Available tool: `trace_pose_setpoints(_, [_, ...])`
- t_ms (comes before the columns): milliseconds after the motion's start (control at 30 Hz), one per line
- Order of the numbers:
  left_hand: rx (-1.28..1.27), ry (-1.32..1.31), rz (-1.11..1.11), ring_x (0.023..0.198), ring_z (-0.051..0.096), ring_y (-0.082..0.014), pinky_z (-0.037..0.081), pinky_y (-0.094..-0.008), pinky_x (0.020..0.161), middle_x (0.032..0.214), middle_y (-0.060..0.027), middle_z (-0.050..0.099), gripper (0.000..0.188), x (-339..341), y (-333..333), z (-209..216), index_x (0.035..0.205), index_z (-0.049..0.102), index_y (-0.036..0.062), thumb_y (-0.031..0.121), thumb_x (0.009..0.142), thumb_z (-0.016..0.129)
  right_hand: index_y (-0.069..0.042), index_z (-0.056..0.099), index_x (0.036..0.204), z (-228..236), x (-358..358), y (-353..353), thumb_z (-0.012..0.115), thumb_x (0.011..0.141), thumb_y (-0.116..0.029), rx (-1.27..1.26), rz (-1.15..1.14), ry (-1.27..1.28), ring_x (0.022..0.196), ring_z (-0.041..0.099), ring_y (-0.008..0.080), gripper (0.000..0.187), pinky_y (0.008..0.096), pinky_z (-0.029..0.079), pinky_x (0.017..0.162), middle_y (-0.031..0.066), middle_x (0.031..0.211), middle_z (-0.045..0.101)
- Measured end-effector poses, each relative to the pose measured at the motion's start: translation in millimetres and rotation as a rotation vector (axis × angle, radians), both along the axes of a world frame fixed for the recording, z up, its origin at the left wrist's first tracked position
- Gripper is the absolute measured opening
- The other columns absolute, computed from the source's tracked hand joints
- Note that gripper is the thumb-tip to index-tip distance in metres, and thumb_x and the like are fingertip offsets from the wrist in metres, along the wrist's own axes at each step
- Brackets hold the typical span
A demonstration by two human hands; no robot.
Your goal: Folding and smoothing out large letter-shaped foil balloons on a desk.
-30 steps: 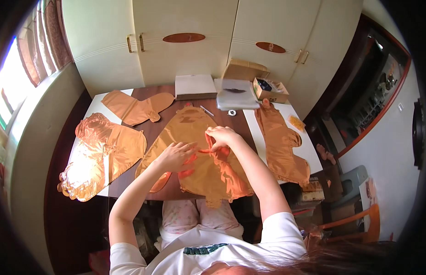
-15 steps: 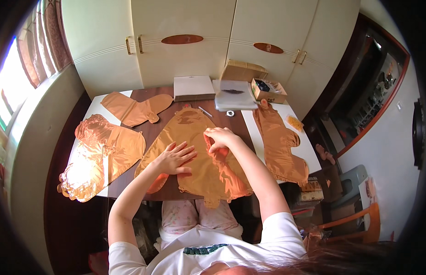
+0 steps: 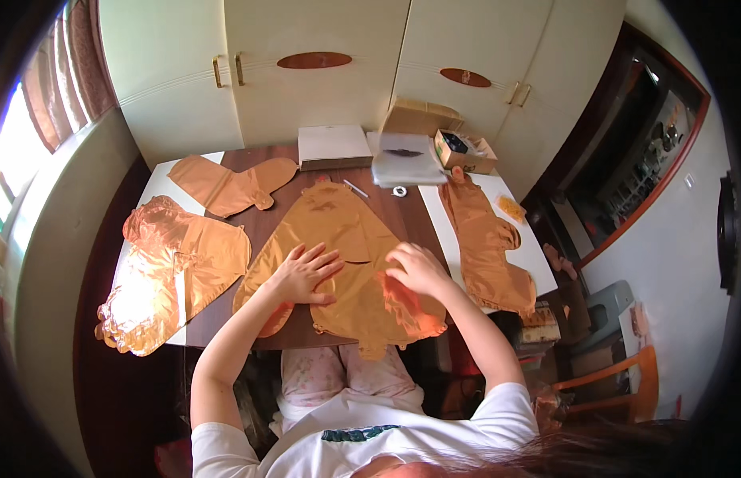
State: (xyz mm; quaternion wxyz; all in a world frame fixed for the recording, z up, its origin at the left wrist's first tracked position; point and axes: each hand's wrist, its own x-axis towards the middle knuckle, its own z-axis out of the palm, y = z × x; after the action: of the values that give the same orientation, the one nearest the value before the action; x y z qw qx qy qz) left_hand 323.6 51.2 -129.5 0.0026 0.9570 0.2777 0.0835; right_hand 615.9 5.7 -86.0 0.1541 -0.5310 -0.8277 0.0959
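A large flat gold foil balloon (image 3: 330, 227), uninflated, lies across the middle of the table in front of me, its lower end hanging slightly over the near edge. My left hand (image 3: 306, 275) rests flat on its left half, fingers spread. My right hand (image 3: 416, 269) is at the balloon's right edge with its fingers apart and a little bent; nothing shows in its grasp. Beneath that hand the foil is creased and shines orange. Other flat foil balloons lie around: a crumpled one (image 3: 207, 255) at the left, one (image 3: 219, 185) at the far left, and one (image 3: 483, 247) at the right.
At the back stand a white box (image 3: 334, 146), a stack of clear plastic sleeves (image 3: 410, 163) and a small open box (image 3: 466, 151). A pen (image 3: 355, 188), a white tape roll (image 3: 400, 191) and a yellow packet (image 3: 511, 209) lie about. A wooden chair (image 3: 645, 386) stands at right.
My right hand has moved right and slightly down, off the balloon's folded-up flap, which now lies flatter. My left hand has stayed in place.
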Motion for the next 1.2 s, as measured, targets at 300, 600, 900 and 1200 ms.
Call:
trace_pose_setpoints(300, [-0.021, 0.000, 0.012, 0.135, 0.025, -0.0302, 0.019, -0.0518, 0.107, 0.144, -0.0066, 0.034, 0.092, 3, -2, 7, 0.138, 0.037, 0.0166, 0.072, 0.066, 0.054, -0.006, 0.051, 0.077, -34, 40, -108, 0.072, 0.072, -0.043, 0.098, -0.408, -0.050, 0.078, 0.054, 0.0296, 0.042, 0.0416, 0.043, 0.071, 0.0102, 0.080, 0.054])
trace_pose_setpoints(600, [-0.031, -0.003, -0.001, 0.135, 0.025, -0.0305, 0.019, -0.0517, 0.107, 0.143, -0.0069, 0.034, 0.098, 3, 0, 7, 0.138, 0.037, 0.0163, 0.076, 0.062, 0.055, -0.004, 0.050, 0.108, -31, 17, -124, 0.076, 0.067, -0.041, 0.236, -0.574, -0.089, 0.085, 0.054, 0.0314, 0.061, 0.0418, 0.043, 0.079, 0.0115, 0.085, 0.057])
trace_pose_setpoints(900, [-0.047, 0.014, 0.004, 0.135, 0.024, -0.0305, 0.018, -0.0517, 0.108, 0.144, -0.0071, 0.033, 0.100, 2, -1, 8, 0.138, 0.036, 0.0161, 0.076, 0.061, 0.056, -0.001, 0.046, 0.116, -36, 7, -122, 0.072, 0.074, -0.013, 0.113, -0.532, 0.391, 0.073, 0.058, 0.0252, 0.051, 0.0357, 0.049, 0.066, 0.0108, 0.083, 0.056])
trace_pose_setpoints(1200, [-0.048, 0.019, 0.007, 0.135, 0.023, -0.0306, 0.018, -0.0517, 0.108, 0.144, -0.0072, 0.032, 0.100, 3, -1, 10, 0.138, 0.036, 0.0159, 0.077, 0.061, 0.055, -0.003, 0.053, 0.108, -14, -66, -117, 0.060, 0.079, 0.005, 0.391, -0.322, 0.705, 0.093, 0.058, 0.0216, 0.031, 0.0286, 0.051, 0.072, 0.0122, 0.110, 0.050])
